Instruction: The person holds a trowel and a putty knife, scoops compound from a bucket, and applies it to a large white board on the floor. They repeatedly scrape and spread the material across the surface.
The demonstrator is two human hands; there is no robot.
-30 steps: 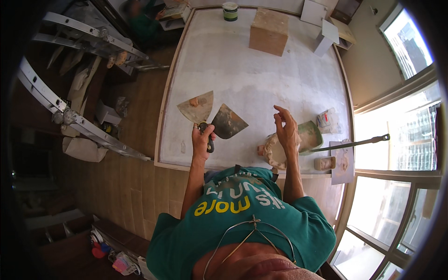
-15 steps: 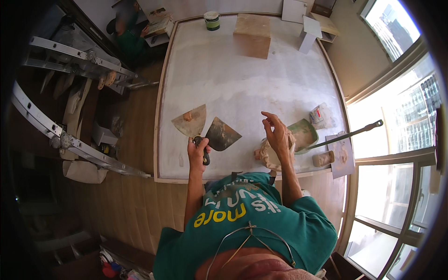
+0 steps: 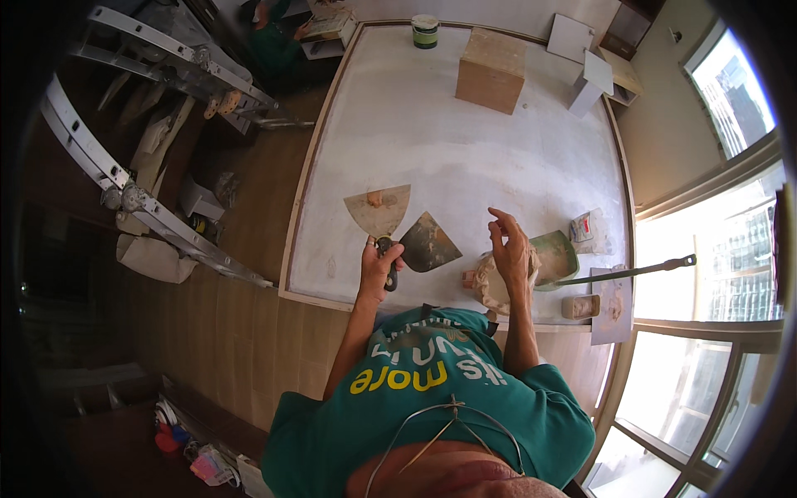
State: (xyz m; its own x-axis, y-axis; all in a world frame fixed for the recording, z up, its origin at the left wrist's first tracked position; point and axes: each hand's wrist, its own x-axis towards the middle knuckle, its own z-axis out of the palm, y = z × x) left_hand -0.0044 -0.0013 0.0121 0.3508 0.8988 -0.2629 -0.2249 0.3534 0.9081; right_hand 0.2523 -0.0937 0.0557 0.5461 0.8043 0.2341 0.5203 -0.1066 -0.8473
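My left hand [image 3: 383, 261] grips dark handles of two putty knives over the white board [image 3: 452, 153]: a pale wide blade [image 3: 374, 207] with a small tan smear and a darker, stained blade [image 3: 430, 245]. My right hand [image 3: 508, 245] is raised with fingers apart and loosely bent, nothing in it, above a crumpled bag-lined container [image 3: 490, 290] of pale material. To its right are a green tub [image 3: 558, 253] crossed by a long dark-handled tool [image 3: 631, 274], a small container [image 3: 579, 308], a plastic packet [image 3: 588, 232] and a grey sheet [image 3: 610, 332].
Aluminium ladders [image 3: 158, 212] stand at left; beyond them a co-worker [image 3: 274, 50] is by a low cabinet [image 3: 328, 37]. A green bucket [image 3: 425, 33], wooden box [image 3: 488, 79] and white pieces [image 3: 588, 83] are at the board's far end. Windows [image 3: 706, 241] line the right.
The view has shifted slightly, moving the whole scene in the picture. My hands keep nearly the same pose, the left still holding the knives, the right raised over the container.
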